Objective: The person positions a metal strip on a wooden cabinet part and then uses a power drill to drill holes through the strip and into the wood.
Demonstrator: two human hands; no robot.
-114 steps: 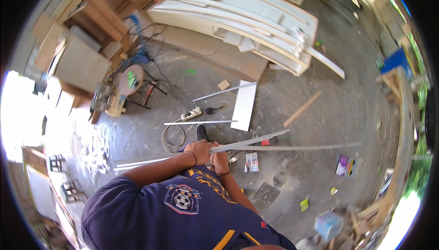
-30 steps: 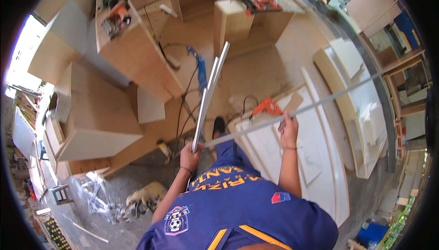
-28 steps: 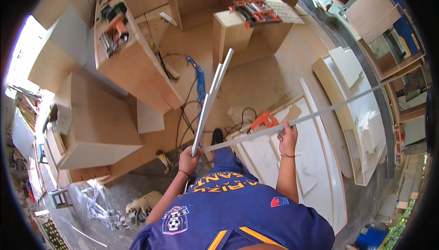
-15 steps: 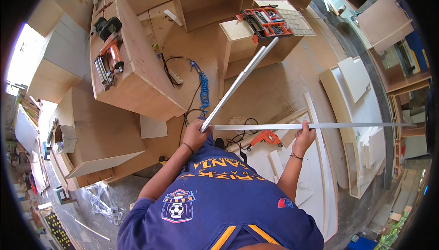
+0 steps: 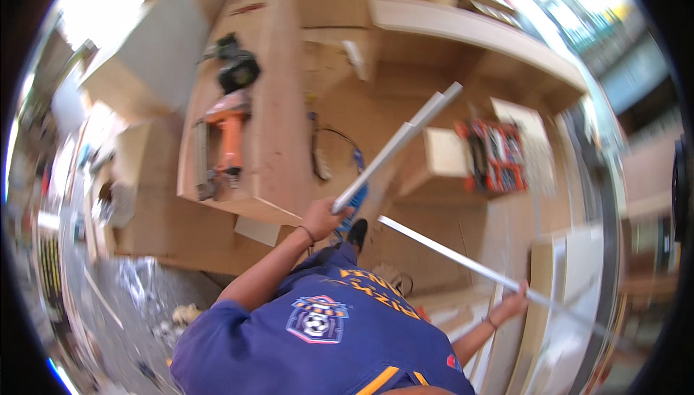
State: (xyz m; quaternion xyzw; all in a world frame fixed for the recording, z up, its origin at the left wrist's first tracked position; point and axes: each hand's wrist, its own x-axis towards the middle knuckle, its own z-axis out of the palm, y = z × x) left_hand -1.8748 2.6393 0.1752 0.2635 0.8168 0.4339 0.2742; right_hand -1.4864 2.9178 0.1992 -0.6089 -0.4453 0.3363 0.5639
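Note:
My left hand (image 5: 322, 220) is closed round the near end of a small bundle of silvery metal strips (image 5: 397, 146), which slants up and away to the right. The strips lie together with their far ends staggered. Out to the right, my right hand (image 5: 513, 301) grips a single long metal strip (image 5: 448, 252) partway along its length. The left end of this strip hangs free in front of my body, apart from the bundle. Its other end runs toward the lower right and blurs.
An orange nail gun (image 5: 231, 138) and a dark power tool (image 5: 238, 70) lie on a wooden cabinet (image 5: 282, 142) at left. A red-and-black organizer box (image 5: 495, 156) sits on a smaller cabinet at right. A blue coiled hose (image 5: 354, 196) lies on the floor near my shoe (image 5: 357, 232).
The single strip has moved away from the bundle at my left hand and now tilts down to the right. My right hand has moved outward and lower. The whole view has turned and blurred.

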